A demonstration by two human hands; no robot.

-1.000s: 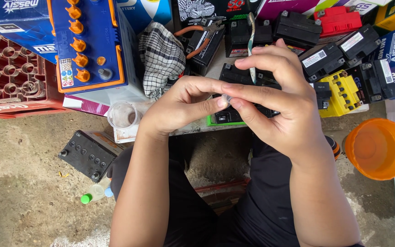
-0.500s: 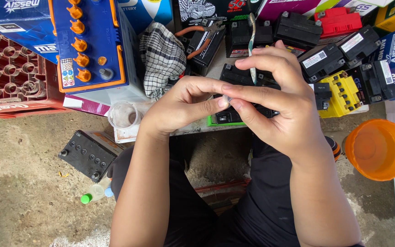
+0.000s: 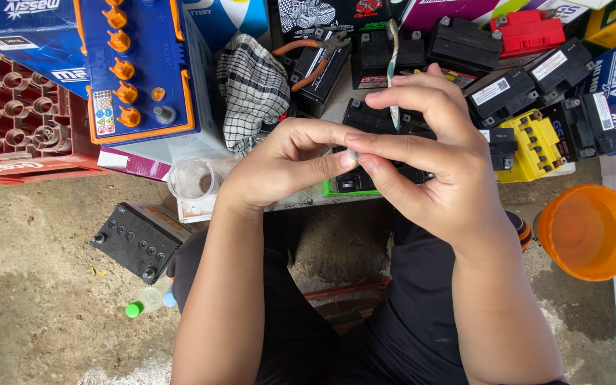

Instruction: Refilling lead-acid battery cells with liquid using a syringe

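Now, by label:
Change: none to speak of vs the two earlier views; both hands sit in the same spot, same pinch. Reads as slow fine finger work on one small piece, not a carry or a reach.
Left hand [image 3: 279, 167]: half curled, thumb and forefinger tip pinched on a small pale greyish piece [image 3: 351, 153] at frame centre.
Right hand [image 3: 436, 164]: thumb and forefinger pinch the same piece from 3 o'clock; upper fingers also clamp a thin green-and-white striped stick [image 3: 392, 68], upright, pointing to 12.
Small piece: held between both hands' fingertips, in the air above the small black battery with a green base [image 3: 354, 182]. Too small to tell what it is.
At 12: black motorcycle batteries, packed close, plus orange-handled pliers [image 3: 315, 53] lying across one.
At 10–11: big blue battery with orange caps [image 3: 133, 68], checked black-and-white cloth [image 3: 251, 85] beside it, red plastic crate [image 3: 12, 114] further left.
At 8–9: clear plastic cup [image 3: 192, 178] near the left wrist; black battery w/ round caps [image 3: 137, 239] on the dirt floor.
At 3–4: orange plastic bucket [image 3: 589, 232], just beside the right forearm.
Room: tight towards 12, 10 and 3; freer towards 6–7, over the lap and bare ground.
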